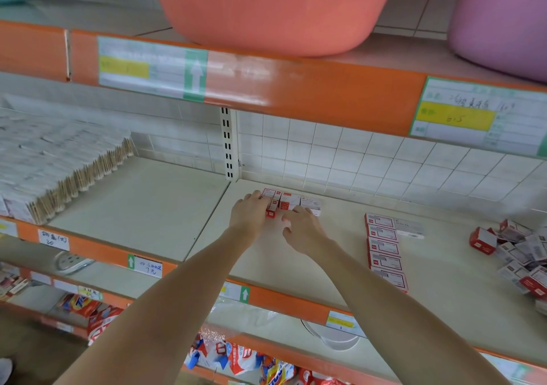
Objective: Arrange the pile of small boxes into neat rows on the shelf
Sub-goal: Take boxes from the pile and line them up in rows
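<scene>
Small boxes point(288, 202) are being gathered into a short cluster near the back of the cream shelf point(325, 254), just in front of the tiled wall point(355, 159). The cluster's left end is being touched by the left hand point(250, 214), its fingers curled against a red box, while the right hand point(302, 229) is being held at the cluster's front with bent fingers; whether either grip is actually closed round a box cannot be told. A neat column of boxes point(384, 251) is lying to the right, and a loose pile point(521, 257) is being left at the far right edge
</scene>
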`<state>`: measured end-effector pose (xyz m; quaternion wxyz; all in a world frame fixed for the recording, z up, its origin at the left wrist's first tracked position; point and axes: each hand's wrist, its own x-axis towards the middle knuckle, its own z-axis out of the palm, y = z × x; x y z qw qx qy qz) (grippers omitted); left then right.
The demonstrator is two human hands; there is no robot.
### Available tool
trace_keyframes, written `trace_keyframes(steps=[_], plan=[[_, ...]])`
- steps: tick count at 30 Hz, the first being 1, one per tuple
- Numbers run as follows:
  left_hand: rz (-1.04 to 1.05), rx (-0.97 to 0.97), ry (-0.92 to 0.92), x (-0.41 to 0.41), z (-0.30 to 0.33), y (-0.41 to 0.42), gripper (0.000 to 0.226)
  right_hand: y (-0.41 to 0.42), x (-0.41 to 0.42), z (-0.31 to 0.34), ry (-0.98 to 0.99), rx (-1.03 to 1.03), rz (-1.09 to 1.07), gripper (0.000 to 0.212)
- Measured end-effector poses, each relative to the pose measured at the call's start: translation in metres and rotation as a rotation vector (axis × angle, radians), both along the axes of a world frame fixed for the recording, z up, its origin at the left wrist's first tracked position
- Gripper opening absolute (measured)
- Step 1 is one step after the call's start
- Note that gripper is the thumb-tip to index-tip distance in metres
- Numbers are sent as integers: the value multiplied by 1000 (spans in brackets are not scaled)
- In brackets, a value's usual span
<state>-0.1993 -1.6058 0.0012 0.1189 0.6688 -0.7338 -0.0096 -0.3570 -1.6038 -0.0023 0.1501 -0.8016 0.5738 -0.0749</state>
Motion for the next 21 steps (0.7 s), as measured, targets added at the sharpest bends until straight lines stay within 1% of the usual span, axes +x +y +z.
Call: trace_keyframes(steps=[7,11,14,19,21], plan=[[-27,-4,-9,4,1,0,33,1,-2,-1,-17,-8,-7,36],[-103,-42,-4,-1,4,1,28,2,-12,-2,-24,-41,-33,39],[-172,-71,8,-13,9,3,37,4,-26,1,-9,-75,-64,42],[-291,18,-38,-53,20,3,44,12,-64,13,1,-149,-161,44],[-349,43,-50,-77,25,2,47,20,-86,19,-17,-147,-216,45]])
